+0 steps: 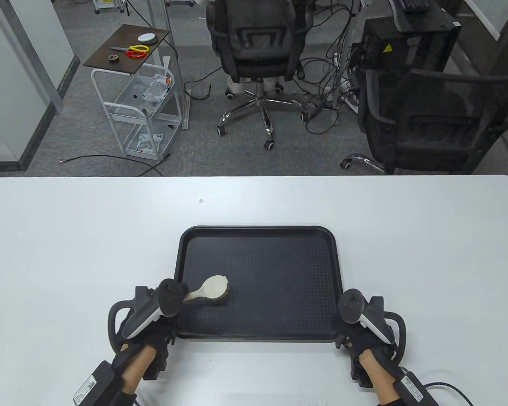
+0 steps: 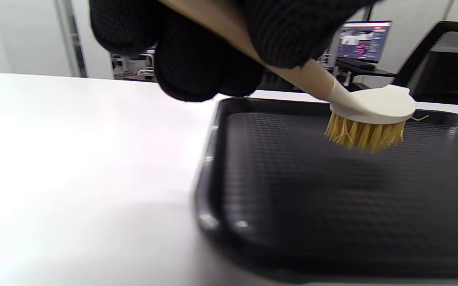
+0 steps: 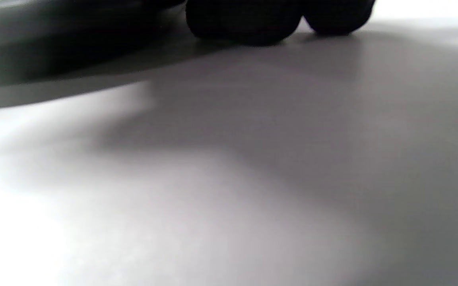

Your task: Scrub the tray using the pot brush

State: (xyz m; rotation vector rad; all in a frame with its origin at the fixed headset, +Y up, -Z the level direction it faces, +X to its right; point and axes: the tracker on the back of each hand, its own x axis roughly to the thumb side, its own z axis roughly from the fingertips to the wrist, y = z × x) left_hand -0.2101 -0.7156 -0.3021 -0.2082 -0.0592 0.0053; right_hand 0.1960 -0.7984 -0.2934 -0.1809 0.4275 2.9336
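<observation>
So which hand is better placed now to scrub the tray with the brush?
The left hand. It already grips the pot brush by the handle, bristles down over the tray. The right hand rests on the table by the tray's near right corner.

My gloved fingers hang in at twelve o'clock, curled round the wooden handle of the pot brush. Its yellow bristles touch the black tray toward two o'clock. The white worktop spreads out at nine o'clock.
</observation>
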